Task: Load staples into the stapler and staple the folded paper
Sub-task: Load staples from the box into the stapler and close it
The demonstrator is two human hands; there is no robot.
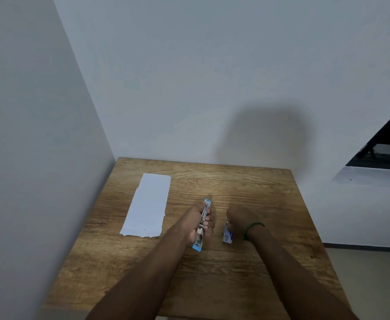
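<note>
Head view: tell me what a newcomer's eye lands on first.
The two hands meet at the middle of the wooden table: the left hand grips a blue and silver stapler, and the right hand, with a green wristband, pinches the top of a small staple box. To their left lies the white folded paper, flat and untouched.

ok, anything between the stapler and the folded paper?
Nothing visible. The left hand holds the stapler; only bare table lies between it and the folded paper. The right hand and staple box are on the other side.
</note>
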